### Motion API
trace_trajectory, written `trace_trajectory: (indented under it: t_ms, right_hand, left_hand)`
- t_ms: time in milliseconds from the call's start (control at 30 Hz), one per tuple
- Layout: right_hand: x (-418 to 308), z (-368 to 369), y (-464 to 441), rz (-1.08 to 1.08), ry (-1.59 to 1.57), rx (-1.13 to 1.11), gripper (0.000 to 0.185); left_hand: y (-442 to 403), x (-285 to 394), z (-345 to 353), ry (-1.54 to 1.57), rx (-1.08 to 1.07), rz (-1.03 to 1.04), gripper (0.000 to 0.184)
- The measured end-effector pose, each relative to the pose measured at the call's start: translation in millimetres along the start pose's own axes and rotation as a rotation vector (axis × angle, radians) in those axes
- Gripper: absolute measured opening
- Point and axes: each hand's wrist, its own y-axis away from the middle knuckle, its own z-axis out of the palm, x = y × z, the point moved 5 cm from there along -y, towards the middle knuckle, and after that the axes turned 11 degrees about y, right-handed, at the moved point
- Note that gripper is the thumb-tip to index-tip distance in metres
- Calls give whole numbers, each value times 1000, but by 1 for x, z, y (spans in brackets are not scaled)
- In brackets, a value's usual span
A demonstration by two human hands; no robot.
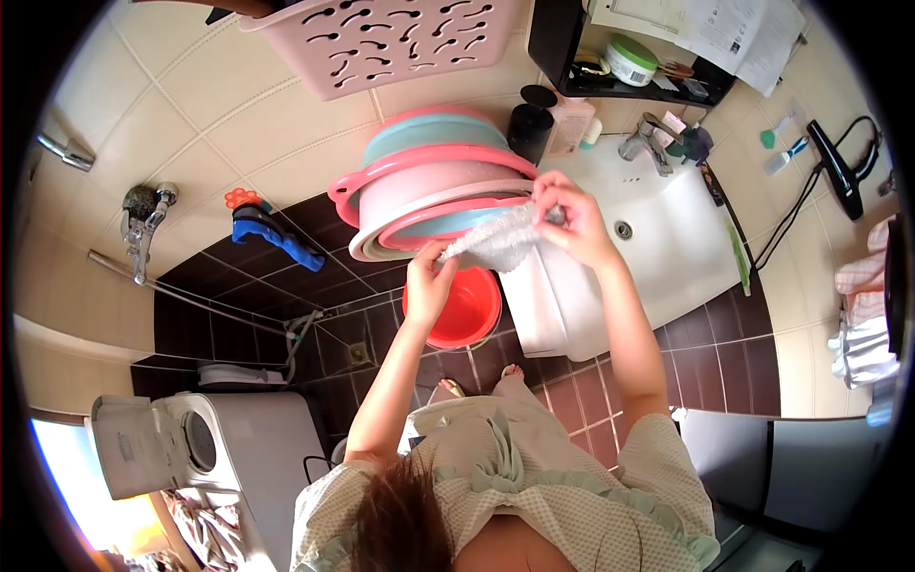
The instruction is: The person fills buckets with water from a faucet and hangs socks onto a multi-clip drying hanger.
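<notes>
A whitish-grey textured cloth [500,246] is stretched between my hands, its lower part hanging in a fold. My left hand [431,282] pinches one end of the cloth. At its other end, higher and to the right, my right hand [575,225] is closed on a corner. Just behind the cloth are stacked pink and blue plastic basins [434,186], partly covered by it. Below my hands a red bucket [462,310] stands on the floor. The white washbasin [658,257] lies to the right of my right hand.
A faucet [651,143] and dark bottles [531,124] line the washbasin's back. Overhead hangs a pink basket [391,43]. A black shelf [558,48] holds a green-lidded jar [631,59]. At left are a wall tap [143,229], a blue brush [276,238] and a washing machine [257,429].
</notes>
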Motion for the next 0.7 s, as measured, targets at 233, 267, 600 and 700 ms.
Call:
trace_trajectory:
  t_ms: [233,267,600,700]
  right_hand:
    - [-15,-15,-89,-255,235,-22,13]
    - [-7,-13,-99,-281,245,-63,10]
    - [71,29,-140,-172,47,-118,3]
    - [81,39,-148,-168,24,-112,4]
  left_hand:
    - [-19,-4,19,358,285,-34,12]
    - [-21,-8,19,382,315,-45,12]
    - [-38,-30,13,242,555,18,11]
    - [-49,-26,16,156,594,71,10]
